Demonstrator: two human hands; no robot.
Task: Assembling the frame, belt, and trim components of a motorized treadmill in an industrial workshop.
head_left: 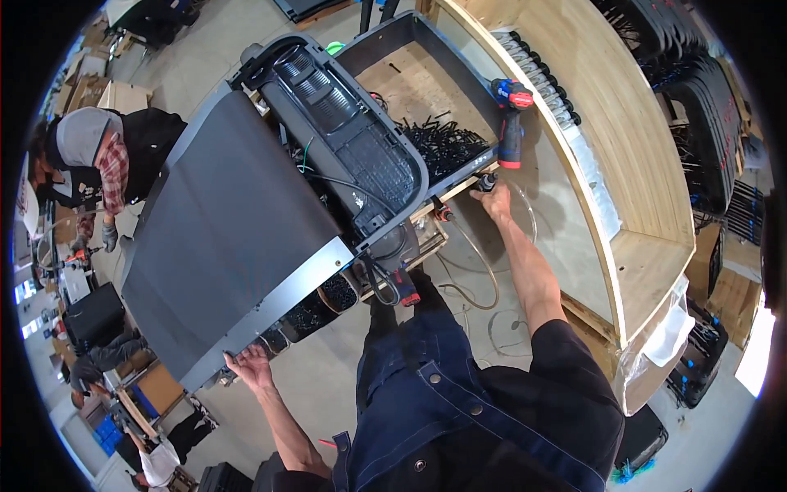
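Note:
A treadmill deck with a black belt [238, 197] lies tilted across the left of the view. Its motor compartment [340, 123] is uncovered, with loose cables inside. My left hand [250, 369], palm up, grips the silver side rail [270, 307] at its near corner. To the right, my right hand [495, 203] is closed around a dark round-ended tool [488, 182], its kind partly hidden, just below the screw tray's edge. That grey tray [402, 37] holds a heap of black screws [443, 143]. A red, blue and black cordless drill [510, 123] stands at the tray's right corner.
An orange-ended tool with a hose [443, 211] and a red-and-black power tool [407, 289] hang near my waist. A wooden shelf unit [648, 139] with rows of wrapped parts curves along the right. Across the deck works another person [123, 156]. Hoses [492, 279] trail over the floor.

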